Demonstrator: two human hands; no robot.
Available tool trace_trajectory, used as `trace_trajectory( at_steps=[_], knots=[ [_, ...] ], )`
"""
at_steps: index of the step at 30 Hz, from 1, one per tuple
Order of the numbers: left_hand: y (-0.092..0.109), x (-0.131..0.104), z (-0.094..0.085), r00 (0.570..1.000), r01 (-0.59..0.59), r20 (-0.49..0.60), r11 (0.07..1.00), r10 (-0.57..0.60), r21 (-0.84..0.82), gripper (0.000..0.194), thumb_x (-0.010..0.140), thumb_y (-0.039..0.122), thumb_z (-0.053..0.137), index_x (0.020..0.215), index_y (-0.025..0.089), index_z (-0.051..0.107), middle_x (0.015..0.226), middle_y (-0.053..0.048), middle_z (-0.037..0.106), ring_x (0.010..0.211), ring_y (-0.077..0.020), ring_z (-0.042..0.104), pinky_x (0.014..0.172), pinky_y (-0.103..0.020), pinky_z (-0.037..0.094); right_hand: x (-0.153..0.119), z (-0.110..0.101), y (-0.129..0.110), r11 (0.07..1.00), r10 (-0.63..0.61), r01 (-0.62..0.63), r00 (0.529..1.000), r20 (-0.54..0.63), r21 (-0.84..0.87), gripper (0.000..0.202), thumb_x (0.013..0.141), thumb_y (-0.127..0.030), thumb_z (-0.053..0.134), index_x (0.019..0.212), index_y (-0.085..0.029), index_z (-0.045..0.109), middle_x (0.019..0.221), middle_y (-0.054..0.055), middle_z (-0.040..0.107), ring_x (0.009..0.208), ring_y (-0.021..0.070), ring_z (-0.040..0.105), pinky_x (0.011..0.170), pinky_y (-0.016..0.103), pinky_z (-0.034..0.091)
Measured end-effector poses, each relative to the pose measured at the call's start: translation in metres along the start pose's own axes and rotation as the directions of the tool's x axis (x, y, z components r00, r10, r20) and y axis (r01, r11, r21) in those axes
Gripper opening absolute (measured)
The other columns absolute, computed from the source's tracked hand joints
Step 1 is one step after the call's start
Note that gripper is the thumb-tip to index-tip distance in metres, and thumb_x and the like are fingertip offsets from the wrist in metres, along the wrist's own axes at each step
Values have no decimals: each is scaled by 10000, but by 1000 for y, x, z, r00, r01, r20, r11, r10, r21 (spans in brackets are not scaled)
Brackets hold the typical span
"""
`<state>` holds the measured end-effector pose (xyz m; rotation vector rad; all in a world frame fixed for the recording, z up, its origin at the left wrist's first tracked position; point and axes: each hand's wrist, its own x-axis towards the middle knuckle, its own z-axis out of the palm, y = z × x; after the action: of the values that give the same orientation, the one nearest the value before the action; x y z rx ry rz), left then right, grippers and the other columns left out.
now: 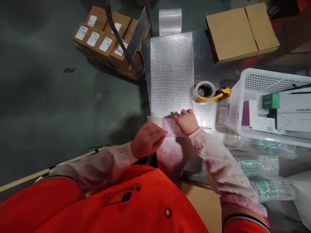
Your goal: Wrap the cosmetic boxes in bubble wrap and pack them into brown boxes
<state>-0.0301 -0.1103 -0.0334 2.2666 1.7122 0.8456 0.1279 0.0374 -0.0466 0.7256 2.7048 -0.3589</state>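
Note:
A long sheet of bubble wrap [172,71] lies on the table, running from its roll [170,20] at the far edge toward me. At the near end, a pink box [172,128] is covered by bubble wrap. My left hand [148,139] is at the box's left corner, its fingers pressed together on the wrap's edge. From the right, my right hand [186,122] rests on the box's upper right part, fingers bent round the folded wrap. A tape roll [205,89] in a yellow dispenser [224,94] lies right of the sheet.
At the right stands a white basket [267,134] with boxes and a white bag. Several bubble-wrapped green packages [250,164] lie below it. Flat cardboard [230,35] is stacked at the back right. Labelled cartons [97,38] stand at the back left.

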Motion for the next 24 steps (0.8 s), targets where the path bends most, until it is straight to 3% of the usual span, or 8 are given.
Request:
trace_trajectory(
  at_steps=[5,8,11,15,18,20,22,24],
  knots=[
    [-4,2,67,935,64,341,992,-99,111,417,900,269,627,1275,96,575,1366,-202,590,1285,-311,530,1081,-458,435,43,22,26,993,27,-37,996,89,115,328,921,-252,600,1242,-245,671,1008,79,739,1017,237,569,841,360,317],
    [-12,12,86,882,151,412,965,-229,213,666,837,345,723,1371,50,455,1455,-250,485,1369,-352,431,1110,-462,382,36,34,34,976,123,-113,991,-43,185,456,882,-297,660,1332,-252,606,1159,83,706,1093,257,529,860,367,324],
    [-18,25,87,849,196,444,951,-287,239,805,751,376,799,1387,72,410,1406,-220,510,1284,-344,478,1052,-436,400,21,40,34,977,176,-149,966,-187,153,340,932,-314,582,1255,-234,654,1254,103,663,1152,278,488,913,402,313],
    [-20,40,82,802,227,495,938,-333,263,795,656,407,829,1299,113,465,1314,-184,541,1199,-346,491,952,-448,420,1,44,16,986,39,-25,996,-84,167,425,917,-420,603,1263,-174,631,1292,129,648,1169,278,517,1043,454,292],
    [-15,41,76,791,175,536,949,-294,262,710,636,461,810,1203,140,527,1212,-159,588,1128,-348,520,903,-454,433,-15,46,-8,972,146,-129,986,-75,199,614,850,-474,684,1347,-141,550,1351,166,606,1219,307,509,1136,531,232],
    [-17,43,68,772,123,575,951,-271,284,726,584,472,834,1172,146,561,1186,-163,611,1106,-360,541,889,-461,447,-20,47,-21,949,249,-228,966,-74,217,387,960,-341,530,1291,-148,582,1318,147,630,1226,285,515,1160,560,218],
    [-26,55,59,703,21,675,956,-223,293,779,503,450,869,1167,146,599,1220,-173,616,1136,-368,555,907,-466,458,-22,50,-28,918,327,-296,941,-82,264,343,1023,-251,348,1239,-180,605,1269,108,664,1201,250,537,1157,578,243],
    [-32,87,53,572,-137,812,962,-117,235,686,461,418,880,1065,172,669,1148,-163,672,1093,-382,604,888,-481,480,-23,52,-30,914,339,-300,935,-106,274,307,1012,-295,398,1217,-208,610,1222,71,692,1161,234,563,1138,571,295]
  ],
)
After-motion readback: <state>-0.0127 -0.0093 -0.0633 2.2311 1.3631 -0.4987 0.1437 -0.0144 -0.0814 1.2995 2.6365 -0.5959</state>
